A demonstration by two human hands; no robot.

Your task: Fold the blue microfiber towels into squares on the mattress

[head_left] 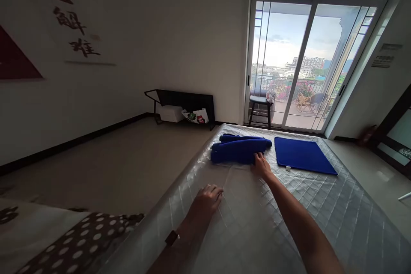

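On a mattress wrapped in clear plastic lie several blue mats. At the far left of it, some blue mats lie rolled or folded side by side. My right hand reaches forward to the right end of the nearest one, with its fingers closed on the edge. A flat, square blue mat with a small white label lies to the right, apart from that hand. My left hand, a dark band on its wrist, hovers over or rests on the plastic nearer to me, fingers loosely bent and holding nothing.
Polka-dot cloth lies at the lower left. Against the wall stands a low black rack with a white box and a bag. A dark stool shows by the sliding glass door. Tiled floor runs along the left.
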